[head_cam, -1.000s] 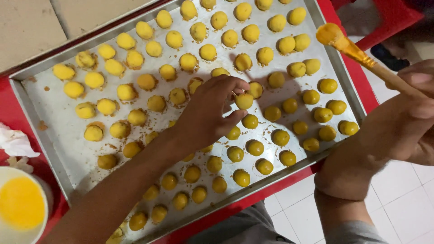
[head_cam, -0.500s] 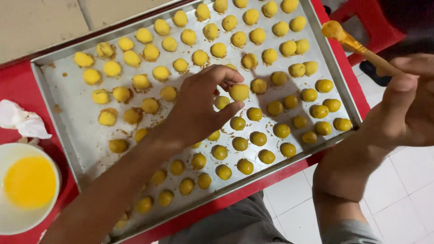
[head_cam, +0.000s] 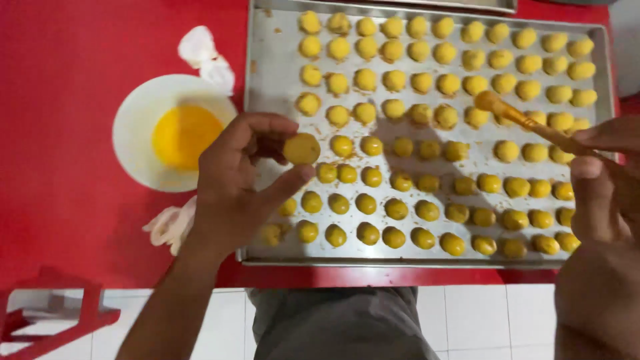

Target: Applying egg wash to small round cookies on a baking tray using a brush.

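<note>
My left hand (head_cam: 233, 183) holds one round yellow dough ball (head_cam: 301, 148) between thumb and fingers, lifted above the left part of a metal baking tray (head_cam: 270, 80). The tray carries several rows of small yellow dough balls (head_cam: 397, 180); those in the near rows look darker and glossier. My right hand (head_cam: 603, 193) grips a small pastry brush (head_cam: 517, 117) by its handle, its yellow-coated bristle end hovering over the tray's right half.
A white bowl (head_cam: 133, 127) of yellow egg wash (head_cam: 183, 135) stands left of the tray on the red table (head_cam: 60, 133). Crumpled white tissues (head_cam: 205, 57) lie beside the bowl. White floor tiles (head_cam: 480, 313) and my grey-clad lap show below the table edge.
The view has swung so the tray now lies straight across. My left hand has lifted a dough ball off the tray and drawn it leftward. The brush stays raised in my right hand.
</note>
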